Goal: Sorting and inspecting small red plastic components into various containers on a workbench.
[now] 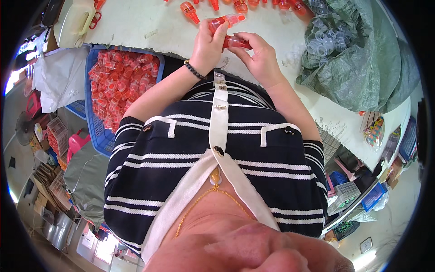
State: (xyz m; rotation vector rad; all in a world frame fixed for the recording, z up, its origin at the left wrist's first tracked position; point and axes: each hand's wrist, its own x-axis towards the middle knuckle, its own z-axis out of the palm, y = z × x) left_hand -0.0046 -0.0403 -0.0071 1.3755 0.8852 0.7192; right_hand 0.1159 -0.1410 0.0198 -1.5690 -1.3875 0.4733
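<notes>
pinching red tube (235,42) w/ rt hand (263,60), lt hand (205,49) gripping clear-red bottle (234,19).

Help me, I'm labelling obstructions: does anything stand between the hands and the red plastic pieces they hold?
Nothing visible does: the left hand directly holds the upper red-and-clear plastic piece, and the right hand the lower red plastic piece.

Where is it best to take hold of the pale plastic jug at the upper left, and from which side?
Probably by the handle, coming from the picture's right: the pale jug has its loop on that side. The red-handled scissors lie close beside it, so approach carefully.
</notes>
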